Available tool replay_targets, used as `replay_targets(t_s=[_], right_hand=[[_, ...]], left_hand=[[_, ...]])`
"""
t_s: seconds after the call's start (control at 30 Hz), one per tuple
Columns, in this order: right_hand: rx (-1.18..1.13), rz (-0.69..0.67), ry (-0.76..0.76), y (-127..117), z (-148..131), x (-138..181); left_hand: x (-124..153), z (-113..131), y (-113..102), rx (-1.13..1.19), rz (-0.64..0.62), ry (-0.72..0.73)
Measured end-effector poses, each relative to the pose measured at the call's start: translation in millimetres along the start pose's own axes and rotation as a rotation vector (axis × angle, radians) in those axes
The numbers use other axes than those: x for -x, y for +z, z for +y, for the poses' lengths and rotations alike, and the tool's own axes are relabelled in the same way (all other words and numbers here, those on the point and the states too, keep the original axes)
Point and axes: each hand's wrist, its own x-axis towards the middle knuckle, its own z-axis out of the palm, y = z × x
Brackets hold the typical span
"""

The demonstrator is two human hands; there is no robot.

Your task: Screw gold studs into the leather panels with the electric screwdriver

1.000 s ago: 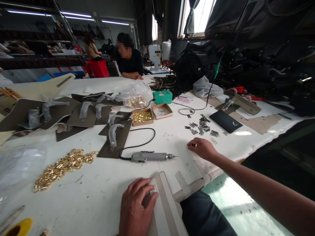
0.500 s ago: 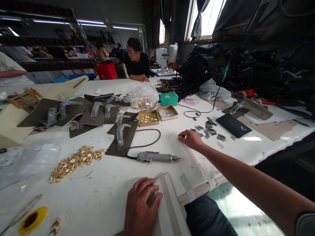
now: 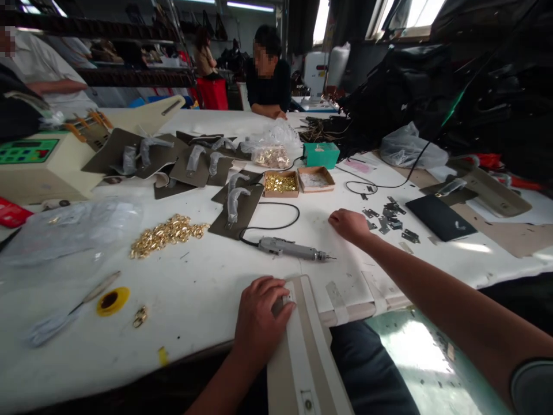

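My left hand holds the far end of a long beige panel with pale strips, at the table's front edge. Its fingers bend over the top, and thumb and fingertips meet beside a small plate there. My right hand is just above the white table, fingers curled together; whatever they may hold is hidden. To its right lie several small dark metal plates. Between the hands and the back of the table rests a grey electric screwdriver, its bit pointing right.
Gold clasps are heaped at left, near a yellow tape roll. Farther back stand a box of gold pieces, another small box and a green box. A black cord loops behind the screwdriver. A person sits opposite.
The view has swung left and tilted down, showing more of the beige panel. My right hand's fingers have curled in more tightly. My left hand stays on the panel's end.
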Motion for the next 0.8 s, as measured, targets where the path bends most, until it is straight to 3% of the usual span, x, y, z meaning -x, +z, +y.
replay_targets(t_s=[0.17,0.27,0.33,0.43,0.47,0.6,0.8], right_hand=[[-0.04,0.074,0.053,-1.8,0.9,5.7],[-0.271,0.13,0.074,-17.6,-10.4,33.3],[-0.492,0.028,0.025,-28.8,-27.6,66.8],[-0.758,-0.315,-0.17,-33.6,-63.1,121.6],[-0.804,-0.367,-0.228,-31.1,-74.7,135.9],[-0.762,-0.398,-0.351,-12.6,-104.5,159.2],[-0.575,-0.342,-0.354,-4.8,-111.8,152.3]], left_hand=[[1.6,4.3,0.2,0.05,0.022,-0.026],[3.2,2.6,2.4,0.059,0.026,-0.031],[4.1,1.6,3.5,0.068,0.031,-0.02],[4.7,1.0,4.1,0.079,0.035,-0.002],[4.7,1.0,4.0,0.079,0.035,0.001],[4.8,1.7,3.4,0.068,0.036,0.009],[5.9,1.2,3.1,0.053,0.035,0.015]])
